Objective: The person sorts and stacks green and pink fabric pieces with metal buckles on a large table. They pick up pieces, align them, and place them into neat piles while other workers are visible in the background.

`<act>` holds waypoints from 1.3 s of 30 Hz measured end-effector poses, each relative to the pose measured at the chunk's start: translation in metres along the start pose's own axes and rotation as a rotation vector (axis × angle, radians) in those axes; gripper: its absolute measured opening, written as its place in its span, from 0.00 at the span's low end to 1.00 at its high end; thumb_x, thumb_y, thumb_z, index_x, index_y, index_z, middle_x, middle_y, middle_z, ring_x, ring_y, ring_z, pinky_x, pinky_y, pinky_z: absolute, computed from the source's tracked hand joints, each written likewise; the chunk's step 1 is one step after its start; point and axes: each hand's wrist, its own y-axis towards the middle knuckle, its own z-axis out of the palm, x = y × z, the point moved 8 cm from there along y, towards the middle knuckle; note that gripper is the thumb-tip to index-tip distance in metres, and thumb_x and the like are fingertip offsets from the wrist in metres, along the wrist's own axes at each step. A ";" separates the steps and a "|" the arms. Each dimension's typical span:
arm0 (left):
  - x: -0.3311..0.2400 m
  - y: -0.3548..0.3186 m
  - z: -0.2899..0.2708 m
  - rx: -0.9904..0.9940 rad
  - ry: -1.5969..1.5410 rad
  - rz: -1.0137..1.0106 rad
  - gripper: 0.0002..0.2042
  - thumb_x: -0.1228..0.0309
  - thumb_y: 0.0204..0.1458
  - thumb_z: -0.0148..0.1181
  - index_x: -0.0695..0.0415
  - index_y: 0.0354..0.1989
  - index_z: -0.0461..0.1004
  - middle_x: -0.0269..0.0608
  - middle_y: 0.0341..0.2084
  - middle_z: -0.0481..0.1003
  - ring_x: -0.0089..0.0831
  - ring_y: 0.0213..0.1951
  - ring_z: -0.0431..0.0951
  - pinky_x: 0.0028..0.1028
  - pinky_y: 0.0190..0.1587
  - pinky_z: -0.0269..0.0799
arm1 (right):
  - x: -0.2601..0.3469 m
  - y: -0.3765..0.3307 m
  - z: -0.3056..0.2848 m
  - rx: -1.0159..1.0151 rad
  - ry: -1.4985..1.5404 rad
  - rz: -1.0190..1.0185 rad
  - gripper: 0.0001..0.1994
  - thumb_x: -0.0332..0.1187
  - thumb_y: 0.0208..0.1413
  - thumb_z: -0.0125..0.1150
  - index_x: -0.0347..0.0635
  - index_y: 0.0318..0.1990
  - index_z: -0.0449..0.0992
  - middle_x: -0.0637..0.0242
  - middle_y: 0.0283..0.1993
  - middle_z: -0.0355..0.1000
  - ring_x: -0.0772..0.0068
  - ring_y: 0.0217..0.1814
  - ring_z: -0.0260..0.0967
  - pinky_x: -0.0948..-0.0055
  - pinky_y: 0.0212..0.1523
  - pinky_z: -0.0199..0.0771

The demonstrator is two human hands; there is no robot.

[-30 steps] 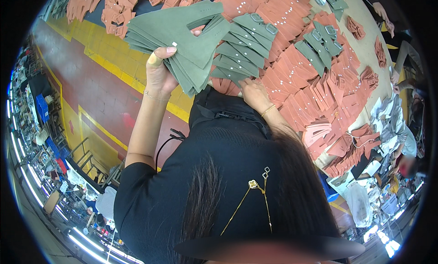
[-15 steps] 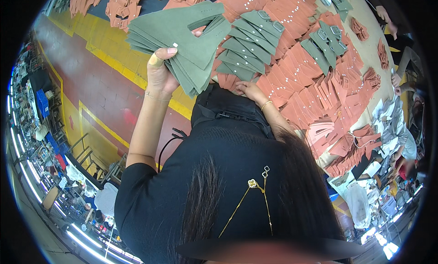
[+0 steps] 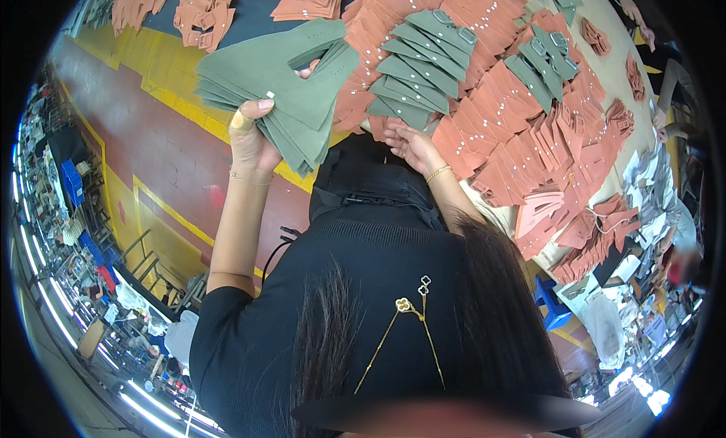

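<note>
My left hand (image 3: 255,147) grips a thick stack of green leather panels (image 3: 261,63), fanned at the lower edges, thumb on top near a small white sticker. A slot-like opening shows in the stack's upper right, with fingertips visible through it. My right hand (image 3: 414,147) is at the table's near edge, fingers loosely bent and apart, beside orange leather pieces (image 3: 378,128). No held piece shows in it. Just beyond it lies a fanned row of green leather pieces (image 3: 420,67) with small white stickers and buckles at the far end.
Overlapping orange leather pieces (image 3: 491,135) cover much of the table (image 3: 616,67). A smaller green buckled group (image 3: 543,66) lies on them at right. More orange pieces (image 3: 204,18) lie on a dark surface at far left. Another person's hand (image 3: 639,22) shows at far right.
My left hand and the green stack have shifted slightly left and down in view. My right hand has turned, and its fingers have spread a little at the table edge.
</note>
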 end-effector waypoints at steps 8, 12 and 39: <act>-0.007 0.003 -0.007 0.042 0.000 -0.037 0.29 0.67 0.40 0.56 0.71 0.52 0.66 0.57 0.53 0.68 0.44 0.59 0.67 0.41 0.59 0.68 | 0.041 -0.011 0.019 0.015 0.152 -0.161 0.13 0.33 0.65 0.47 0.43 0.55 0.69 0.66 0.46 0.74 0.74 0.44 0.72 0.73 0.42 0.73; -0.008 0.004 -0.009 0.049 0.013 -0.045 0.29 0.67 0.40 0.56 0.71 0.53 0.65 0.58 0.54 0.68 0.44 0.58 0.68 0.42 0.59 0.68 | 0.047 -0.013 0.018 -0.041 0.188 -0.191 0.17 0.30 0.64 0.46 0.45 0.60 0.61 0.61 0.46 0.73 0.71 0.42 0.73 0.71 0.40 0.74; 0.000 0.014 -0.010 0.006 0.007 -0.079 0.34 0.70 0.35 0.59 0.67 0.56 0.61 0.56 0.51 0.69 0.43 0.56 0.69 0.42 0.59 0.68 | 0.044 -0.020 0.017 -0.178 0.108 -0.252 0.36 0.30 0.63 0.49 0.62 0.70 0.35 0.61 0.51 0.71 0.74 0.40 0.73 0.72 0.38 0.71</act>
